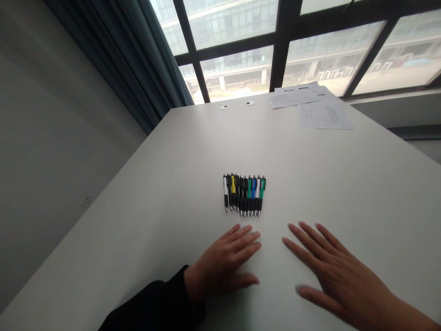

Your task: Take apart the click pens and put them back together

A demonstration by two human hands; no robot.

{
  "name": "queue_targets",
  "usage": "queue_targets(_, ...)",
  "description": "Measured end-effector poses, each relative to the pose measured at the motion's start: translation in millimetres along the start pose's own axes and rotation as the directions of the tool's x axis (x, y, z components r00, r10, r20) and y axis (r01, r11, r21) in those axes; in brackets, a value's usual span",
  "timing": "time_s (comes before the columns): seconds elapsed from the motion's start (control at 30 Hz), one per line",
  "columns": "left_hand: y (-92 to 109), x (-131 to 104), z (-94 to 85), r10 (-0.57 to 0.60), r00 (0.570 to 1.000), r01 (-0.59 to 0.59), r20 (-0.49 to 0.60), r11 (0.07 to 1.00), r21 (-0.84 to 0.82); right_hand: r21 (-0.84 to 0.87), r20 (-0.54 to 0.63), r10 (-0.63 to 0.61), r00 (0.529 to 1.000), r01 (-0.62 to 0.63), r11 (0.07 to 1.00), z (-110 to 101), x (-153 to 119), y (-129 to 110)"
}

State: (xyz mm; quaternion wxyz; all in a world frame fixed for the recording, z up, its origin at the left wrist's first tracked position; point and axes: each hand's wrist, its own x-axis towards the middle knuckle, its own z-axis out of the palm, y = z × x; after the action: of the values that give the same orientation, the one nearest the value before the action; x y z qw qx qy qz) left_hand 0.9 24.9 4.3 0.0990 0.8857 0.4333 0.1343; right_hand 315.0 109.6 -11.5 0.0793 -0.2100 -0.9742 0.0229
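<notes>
Several click pens lie side by side in a row on the white table, their silver tips toward me. From left to right there is a white pen (pixel 225 188), a yellow pen (pixel 233 187) among black pens (pixel 241 193), then a green pen (pixel 249 188), a blue pen (pixel 254 189), another white pen and another green pen (pixel 263 187) at the end. Just below the row my left hand (pixel 229 257) rests with its fingers stretched out, touching no pen. My right hand (pixel 332 271) is spread over the table further right, also apart from the pens and holding nothing.
The white table (pixel 165 193) stretches away to a dark-framed window (pixel 280 41). Printed papers (pixel 324 116) lie at its far right. Two oval cable holes (pixel 250 103) sit near the far edge. A blue curtain (pixel 138 55) hangs at the left, with a wall socket (pixel 87 202) below.
</notes>
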Motion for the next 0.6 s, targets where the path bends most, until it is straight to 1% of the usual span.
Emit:
queue_targets(0.07, 0, 11, 3.6, -0.030, 0.989, 0.036, -0.148, 0.999, 0.037, -0.002, 0.002, 0.004, 1.000, -0.004, 1.000, -1, 0, 0)
queue_targets(0.1, 1, 18, 5.2, -0.084, 0.971, 0.100, -0.223, 0.993, 0.062, 0.001, 0.005, 0.005, 1.000, -0.005, 1.000, -1, 0, -1)
queue_targets(0.17, 2, 34, 7.6, -0.204, 0.922, 0.263, -0.328, 0.954, 0.146, 0.017, 0.015, 0.013, 1.000, -0.014, 1.000, -2, -1, -1)
queue_targets(0.23, 2, 51, 8.5, -0.290, 0.896, 0.373, -0.337, 0.903, 0.213, 0.042, 0.020, 0.022, 1.000, -0.023, 0.999, -2, -2, -1)
queue_targets(0.27, 1, 59, 8.5, -0.318, 0.894, 0.400, -0.315, 0.883, 0.245, 0.054, 0.019, 0.027, 0.999, -0.028, 0.998, -1, -2, 0)
queue_targets(0.33, 0, 71, 8.7, -0.350, 0.880, 0.441, -0.323, 0.853, 0.278, 0.072, 0.017, 0.036, 0.999, -0.038, 0.997, -1, -3, 1)
queue_targets(0.43, -2, 80, 11.4, -0.336, 0.876, 0.443, -0.347, 0.844, 0.302, 0.085, 0.022, 0.041, 0.999, -0.043, 0.995, 0, -4, 2)
queue_targets(0.6, -3, 77, 19.8, -0.290, 0.877, 0.425, -0.382, 0.839, 0.339, 0.117, 0.028, 0.034, 0.999, -0.038, 0.992, 0, -3, 4)
